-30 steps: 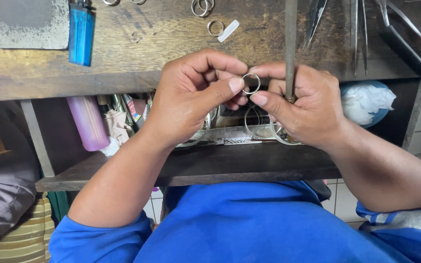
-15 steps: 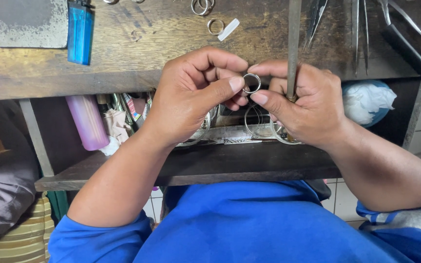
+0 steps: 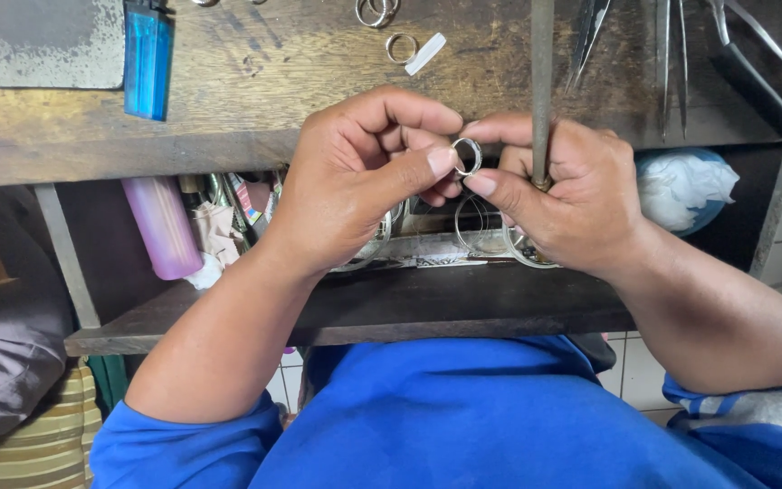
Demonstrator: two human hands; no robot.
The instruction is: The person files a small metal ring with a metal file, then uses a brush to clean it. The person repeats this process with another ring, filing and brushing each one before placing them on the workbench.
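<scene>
Nearest the camera, a blue shirt [image 3: 463, 426] fills the 6 o'clock field. Above it, a lower shelf [image 3: 463, 303] is seen, carrying wire hoops [image 3: 481, 226] and, at 9 o'clock, a pink bottle [image 3: 160, 226].

At centre, a small silver ring [image 3: 467, 156] is pinched between both hands, held in the air above the shelf. The left hand [image 3: 355, 186] is closed on the ring with thumb and forefinger. The right hand [image 3: 567, 195] is also curled: the ring is touched by its fingertips, and a thin metal rod [image 3: 542, 86] is gripped upright.

On the tabletop [image 3: 255, 100], at 12 o'clock, further rings [image 3: 377, 11] are noted; a blue lighter [image 3: 147, 59] lies at 10 o'clock, tools [image 3: 681, 54] at 1 o'clock.

Progress: the ring is judged not yet on the rod; fitting remains.
</scene>
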